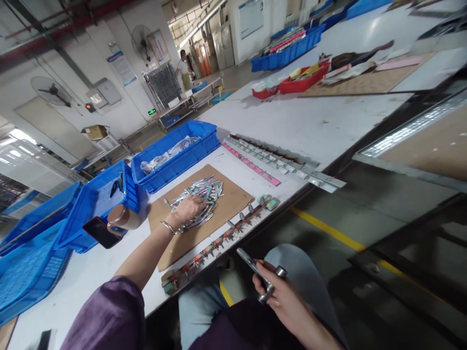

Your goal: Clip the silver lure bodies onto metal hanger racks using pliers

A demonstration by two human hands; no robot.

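Head view: a person is sitting at the near edge of a long white surface (pixel 310 121). Their left hand (pixel 187 210) is lying palm down on a pile of shiny metal pieces (pixel 206 192) in the middle of a brown cardboard sheet (pixel 233 201). I cannot tell whether its fingers are gripping any. The right hand (pixel 282 299) is hovering off the surface, over the lap, with its fingers wrapped around a metal tool (pixel 255 270).

A rack of clips (pixel 219 238) is running along the surface's edge, between the two hands. A blue crate (pixel 175 155) is sitting just behind the cardboard. A cup (pixel 122 218) and a phone (pixel 99 232) are crowding the left forearm. Metal strips (pixel 280 163) are lying to the right, and bare surface is stretching beyond them. Open floor (pixel 365 214) is lying to the person's right.
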